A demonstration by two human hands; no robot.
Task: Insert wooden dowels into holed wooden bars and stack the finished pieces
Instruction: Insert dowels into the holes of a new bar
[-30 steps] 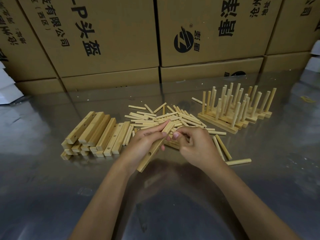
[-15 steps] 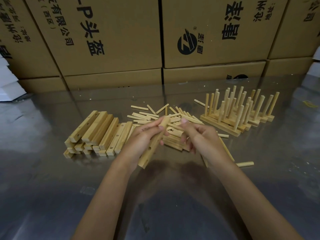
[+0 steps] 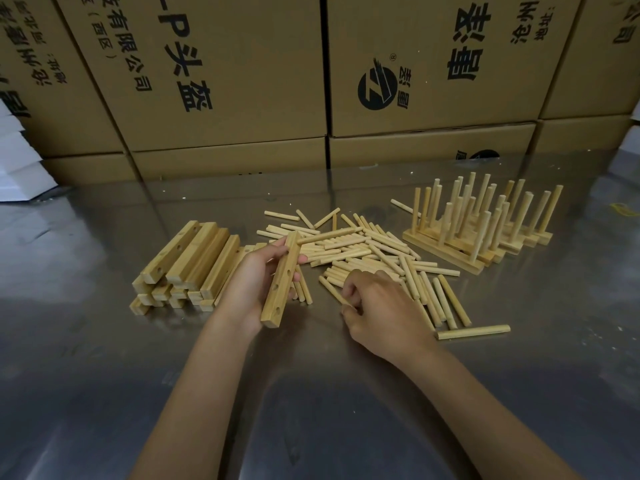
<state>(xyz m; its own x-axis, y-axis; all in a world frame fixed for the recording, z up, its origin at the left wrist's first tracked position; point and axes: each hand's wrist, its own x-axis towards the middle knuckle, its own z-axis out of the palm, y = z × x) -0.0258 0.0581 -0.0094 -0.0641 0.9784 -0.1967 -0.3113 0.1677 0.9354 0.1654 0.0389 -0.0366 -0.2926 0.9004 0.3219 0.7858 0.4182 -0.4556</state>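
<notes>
While gripping a holed bar (image 3: 282, 279) w/ fingers curled round its far side and thumb near the top end, L hand (image 3: 250, 285) holds it tilted just above the steel tabletop (image 3: 104, 393), holes facing up toward the camera. One dowel (image 3: 327, 236) sticking out sideways from the bar's top end, pointing right over the loose pile. R hand (image 3: 381, 313) down at the near edge of the dowel pile (image 3: 374, 258), fingers curled, pinching a single dowel (image 3: 334, 293) by its near end. Can't tell if that dowel is off the table yet. Loose dowels crowding all round R hand: several lying just right of the knuckles, one stray dowel (image 3: 472, 331) apart on its own nearer the camera. Blank bars stack (image 3: 183, 265) just left of L hand, partly hidden behind the wrist and fingers. Finished pieces (image 3: 485, 223) w/ upright dowels grouped far right, well apart from both hands. Cardboard cartons (image 3: 225, 81) w/ black printing walling off the back of the table; white boxes (image 3: 17, 161) at far left edge.
</notes>
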